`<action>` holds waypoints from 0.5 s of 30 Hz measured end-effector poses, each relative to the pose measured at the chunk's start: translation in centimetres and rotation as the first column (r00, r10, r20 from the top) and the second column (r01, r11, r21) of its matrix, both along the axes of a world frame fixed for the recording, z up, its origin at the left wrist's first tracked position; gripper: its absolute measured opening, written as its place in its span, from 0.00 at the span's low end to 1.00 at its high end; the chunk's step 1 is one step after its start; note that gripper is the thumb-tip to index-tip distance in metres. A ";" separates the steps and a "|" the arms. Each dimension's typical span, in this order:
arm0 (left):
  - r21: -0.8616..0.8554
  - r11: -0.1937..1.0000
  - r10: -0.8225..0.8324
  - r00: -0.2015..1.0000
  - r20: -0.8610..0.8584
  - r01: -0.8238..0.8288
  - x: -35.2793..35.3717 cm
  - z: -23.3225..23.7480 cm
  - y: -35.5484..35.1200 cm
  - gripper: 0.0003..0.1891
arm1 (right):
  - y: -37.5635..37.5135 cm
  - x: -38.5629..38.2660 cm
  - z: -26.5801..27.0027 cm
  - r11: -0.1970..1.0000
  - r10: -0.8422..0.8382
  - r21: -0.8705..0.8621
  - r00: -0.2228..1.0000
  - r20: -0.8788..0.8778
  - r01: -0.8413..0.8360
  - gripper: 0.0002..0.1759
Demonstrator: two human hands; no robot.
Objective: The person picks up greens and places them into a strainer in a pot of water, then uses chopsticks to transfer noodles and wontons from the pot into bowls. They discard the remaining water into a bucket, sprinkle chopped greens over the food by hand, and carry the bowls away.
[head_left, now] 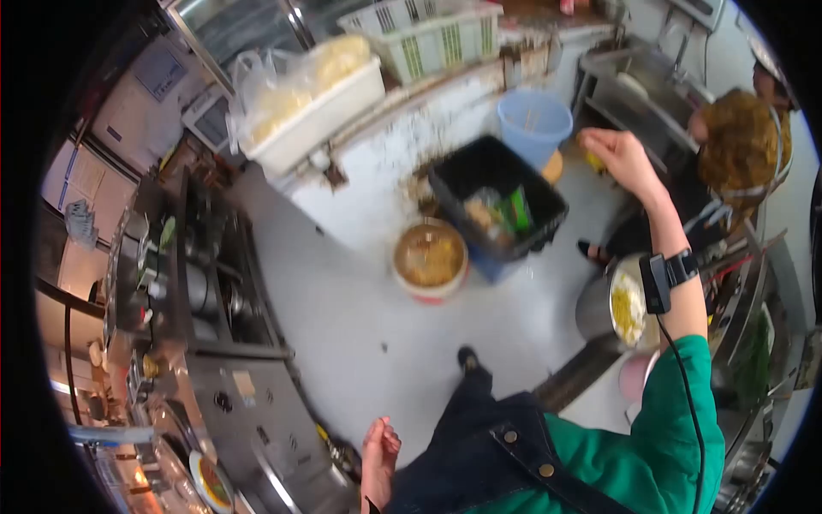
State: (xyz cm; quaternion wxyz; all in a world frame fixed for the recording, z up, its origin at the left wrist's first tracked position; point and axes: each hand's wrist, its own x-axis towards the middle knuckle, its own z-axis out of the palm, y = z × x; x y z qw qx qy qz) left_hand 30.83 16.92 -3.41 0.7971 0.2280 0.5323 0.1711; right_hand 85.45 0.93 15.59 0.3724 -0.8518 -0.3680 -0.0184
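Observation:
My right hand (623, 161) is stretched out ahead at the upper right, its fingertips pinched together. Whatever they may hold is too small to make out. A blue bucket (535, 128) stands just left of those fingertips, beyond them. Low in the view, my left hand (379, 450) hangs beside my body with its fingers curled in, and no object shows in it. The steel stove front (248, 403) is to its left. Ahead on the floor is a black crate (454, 176) with a green packet (516, 210) inside, beside a round tub (431, 261) with brownish contents.
A white bin (317, 116) of bagged yellowish food and a pale basket (437, 43) stand on the ledge. At right, a person in a patterned head covering (743, 146) is near the sink (634, 77). A large pot (604, 300) with yellow-white contents stands close to my right arm.

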 end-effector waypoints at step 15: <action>0.152 0.969 0.197 0.980 0.011 -0.196 13.3 2.9 8.9 0.12 | 22.6 23.6 9.3 0.957 0.126 -0.288 0.923 0.364 -0.017 0.21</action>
